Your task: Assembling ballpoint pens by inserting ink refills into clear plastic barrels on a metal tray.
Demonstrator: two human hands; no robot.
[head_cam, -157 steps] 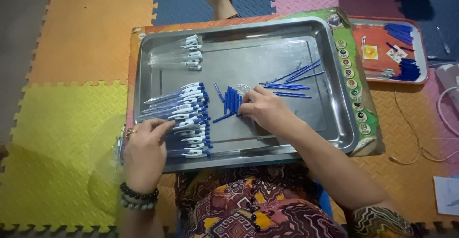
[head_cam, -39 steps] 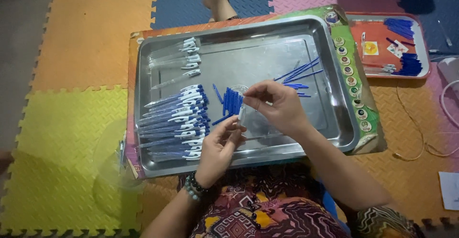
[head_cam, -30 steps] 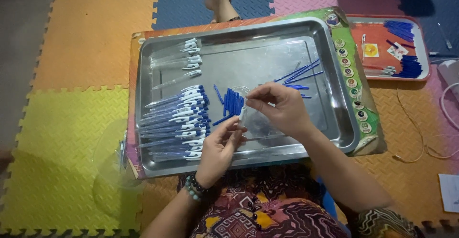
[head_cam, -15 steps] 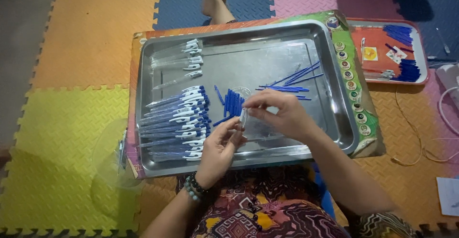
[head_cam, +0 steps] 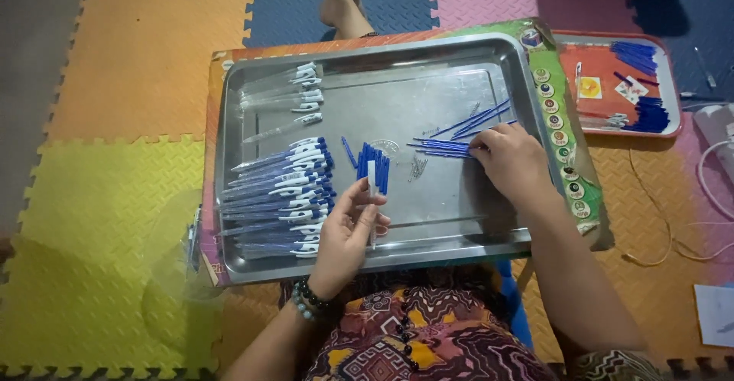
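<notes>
Steel tray (head_cam: 428, 232): rectangular, shallow, resting on a printed board (head_cam: 569, 159) across the person's lap, above a floor of coloured foam mats (head_cam: 115, 197).

Left hand (head_cam: 348, 236): at the tray's near edge, a little left of centre. Grip clamped on a clear pen barrel (head_cam: 371, 190) with a white end, held upright between thumb and fingers. A beaded bracelet (head_cam: 306, 301) sits on the wrist.

Right hand (head_cam: 512, 159): palm down near the tray's right edge. Fingertips rest on the right end of a loose spread of thin blue refills (head_cam: 451, 140); the fingers lie together on them, and whether one is pinched cannot be told.

Tray contents, left side: a stack of finished pens (head_cam: 283, 197) with clear barrels and blue-and-white ends, lying side by side along the left edge, tips pointing left. Far left corner: a smaller row of clear barrels with white caps (head_cam: 294, 94), a few lying apart from one another.

Tray contents, centre: a short bunch of blue pen parts (head_cam: 373, 163) just beyond the held barrel, and a few small metal springs (head_cam: 417, 168) beside it.

Off the tray, right: an orange tray (head_cam: 612, 113) holding more blue parts, well apart from both hands. A white cable (head_cam: 711, 174) lies on the mat beyond it.

Far edge: a bare foot (head_cam: 344, 2) on the blue mat.
</notes>
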